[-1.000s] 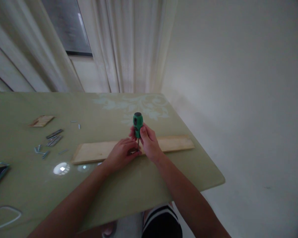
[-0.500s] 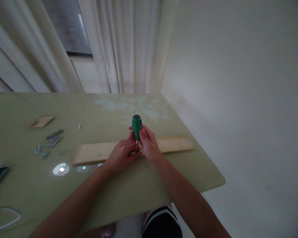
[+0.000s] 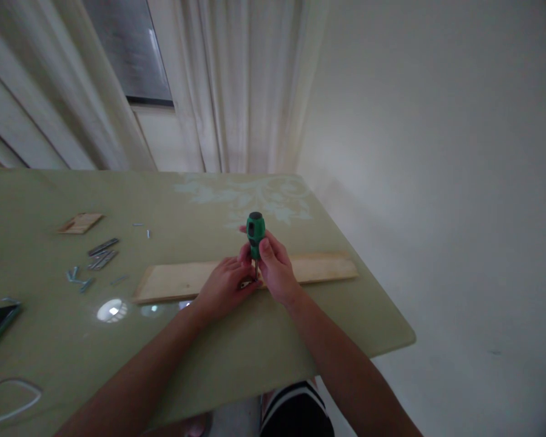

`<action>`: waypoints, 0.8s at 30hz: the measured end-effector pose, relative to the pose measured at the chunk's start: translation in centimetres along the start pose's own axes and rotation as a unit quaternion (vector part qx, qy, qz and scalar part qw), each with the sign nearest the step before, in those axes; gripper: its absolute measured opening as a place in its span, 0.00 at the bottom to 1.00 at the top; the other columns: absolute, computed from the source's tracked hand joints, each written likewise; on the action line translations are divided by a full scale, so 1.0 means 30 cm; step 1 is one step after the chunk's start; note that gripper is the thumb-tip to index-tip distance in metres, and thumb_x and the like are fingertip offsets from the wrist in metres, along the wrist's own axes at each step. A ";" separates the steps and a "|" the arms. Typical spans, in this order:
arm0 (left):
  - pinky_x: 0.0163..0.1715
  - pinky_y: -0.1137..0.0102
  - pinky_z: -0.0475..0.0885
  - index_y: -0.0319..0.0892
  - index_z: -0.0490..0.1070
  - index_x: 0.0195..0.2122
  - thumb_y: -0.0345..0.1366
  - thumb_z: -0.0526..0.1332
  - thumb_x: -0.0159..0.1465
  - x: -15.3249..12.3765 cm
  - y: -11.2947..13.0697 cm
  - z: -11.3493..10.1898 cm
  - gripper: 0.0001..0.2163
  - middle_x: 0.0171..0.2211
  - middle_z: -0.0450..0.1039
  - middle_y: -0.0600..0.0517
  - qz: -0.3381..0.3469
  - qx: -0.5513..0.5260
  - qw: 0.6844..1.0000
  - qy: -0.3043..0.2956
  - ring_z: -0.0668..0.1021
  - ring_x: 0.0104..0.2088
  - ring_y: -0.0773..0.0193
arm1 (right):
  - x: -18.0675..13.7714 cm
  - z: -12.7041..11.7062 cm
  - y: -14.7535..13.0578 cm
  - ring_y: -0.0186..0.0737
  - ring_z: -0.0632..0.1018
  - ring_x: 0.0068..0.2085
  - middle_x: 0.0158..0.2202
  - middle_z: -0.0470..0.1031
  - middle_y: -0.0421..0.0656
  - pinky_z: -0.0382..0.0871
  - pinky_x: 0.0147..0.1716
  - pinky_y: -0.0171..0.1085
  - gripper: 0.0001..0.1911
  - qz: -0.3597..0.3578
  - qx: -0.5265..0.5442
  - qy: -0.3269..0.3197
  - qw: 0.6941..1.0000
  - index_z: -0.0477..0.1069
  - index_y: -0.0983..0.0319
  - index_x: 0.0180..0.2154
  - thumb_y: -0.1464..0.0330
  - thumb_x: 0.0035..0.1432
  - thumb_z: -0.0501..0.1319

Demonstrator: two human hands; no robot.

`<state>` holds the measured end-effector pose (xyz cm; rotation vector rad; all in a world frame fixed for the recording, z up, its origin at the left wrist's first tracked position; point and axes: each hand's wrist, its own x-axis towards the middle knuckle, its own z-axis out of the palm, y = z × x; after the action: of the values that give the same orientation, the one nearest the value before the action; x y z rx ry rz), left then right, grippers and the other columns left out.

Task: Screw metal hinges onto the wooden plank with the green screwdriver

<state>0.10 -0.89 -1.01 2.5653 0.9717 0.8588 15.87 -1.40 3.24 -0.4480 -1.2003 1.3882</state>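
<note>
One pale green table (image 3: 236,364) stretched before me, and on it, near its right end, lay the long wooden board (image 3: 177,282). My left hand (image 3: 227,285) rested over the middle of this board, its fingers bent and gathered near the front edge; whether they pinched some small part, I could not tell. My right hand (image 3: 276,270) was grasping the green screwdriver (image 3: 255,229), with the thumb on one side of the handle and the fingers wrapped around the other. The screwdriver stood nearly upright, its shaft going down between my two hands to the board. Well apart, on the left, lay a short wooden piece (image 3: 80,223), then several metal strips (image 3: 102,260) in a small heap, and beside them some little screws (image 3: 87,284).
</note>
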 end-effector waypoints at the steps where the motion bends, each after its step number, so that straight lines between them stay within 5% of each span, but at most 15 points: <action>1: 0.45 0.59 0.74 0.45 0.76 0.36 0.38 0.64 0.70 -0.001 0.000 0.001 0.05 0.39 0.81 0.47 0.000 0.002 1.000 0.000 0.80 0.43 0.53 | 0.000 0.001 0.001 0.36 0.74 0.31 0.31 0.76 0.38 0.67 0.31 0.35 0.21 0.001 0.010 0.005 1.000 0.69 0.55 0.51 0.50 0.65 0.67; 4: 0.47 0.59 0.74 0.46 0.75 0.36 0.39 0.62 0.71 0.000 0.005 -0.001 0.07 0.38 0.81 0.48 -0.002 0.005 1.000 0.002 0.80 0.41 0.55 | 0.002 -0.001 0.001 0.36 0.75 0.32 0.31 0.76 0.37 0.68 0.33 0.35 0.21 -0.009 0.010 0.021 1.000 0.69 0.55 0.47 0.53 0.60 0.72; 9: 0.45 0.60 0.74 0.45 0.74 0.33 0.40 0.61 0.71 0.003 0.014 -0.002 0.09 0.35 0.79 0.48 -0.001 0.004 1.000 0.011 0.79 0.41 0.55 | -0.001 -0.007 0.000 0.38 0.74 0.35 0.36 0.76 0.44 0.70 0.37 0.39 0.24 -0.018 -0.013 0.015 1.000 0.76 0.60 0.47 0.46 0.68 0.61; 14: 0.42 0.61 0.72 0.45 0.74 0.32 0.40 0.62 0.71 -0.003 0.009 0.010 0.10 0.32 0.78 0.49 -0.004 0.015 1.000 0.027 0.79 0.36 0.57 | -0.004 -0.001 0.000 0.38 0.76 0.34 0.34 0.75 0.38 0.71 0.33 0.36 0.29 0.003 0.033 0.025 0.999 0.68 0.53 0.51 0.51 0.54 0.75; 19: 0.42 0.62 0.70 0.45 0.75 0.34 0.39 0.64 0.71 -0.001 0.004 0.003 0.08 0.33 0.79 0.50 0.003 -0.005 1.000 -0.001 0.78 0.37 0.57 | -0.005 0.005 -0.002 0.36 0.73 0.31 0.31 0.72 0.39 0.68 0.31 0.36 0.20 -0.001 0.041 0.037 0.998 0.69 0.56 0.45 0.47 0.66 0.64; 24: 0.42 0.64 0.70 0.45 0.76 0.33 0.37 0.66 0.70 0.005 0.006 -0.005 0.07 0.34 0.80 0.51 -0.002 -0.052 0.999 0.005 0.79 0.38 0.59 | -0.002 0.001 -0.008 0.36 0.68 0.29 0.29 0.70 0.38 0.64 0.30 0.37 0.23 -0.007 0.015 0.039 0.999 0.74 0.57 0.47 0.47 0.61 0.68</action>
<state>0.20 -0.92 -0.73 2.4727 0.9101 0.8972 15.98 -1.52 3.42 -0.4675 -1.1152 1.3625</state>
